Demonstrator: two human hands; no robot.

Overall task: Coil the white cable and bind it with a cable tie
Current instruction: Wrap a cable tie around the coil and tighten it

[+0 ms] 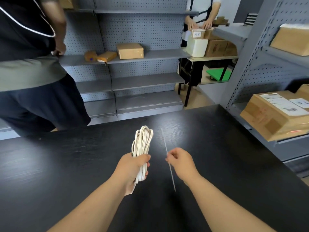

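Observation:
The white cable (143, 139) is gathered into a long narrow coil of several loops. My left hand (133, 166) grips the coil around its middle and holds it upright above the black table (66, 164); loops stick out above the fist and below it. To the right, my right hand (180, 160) pinches a long thin pale cable tie (164, 141) near its middle. The tie runs from the far side down toward me, a short gap away from the coil.
A person in dark clothes (30, 72) stands at the table's far left. Grey pegboard shelves (143, 56) with cardboard boxes stand behind the table. A large labelled box (275, 114) sits on the right shelf. Another person (200, 22) handles boxes at a far table.

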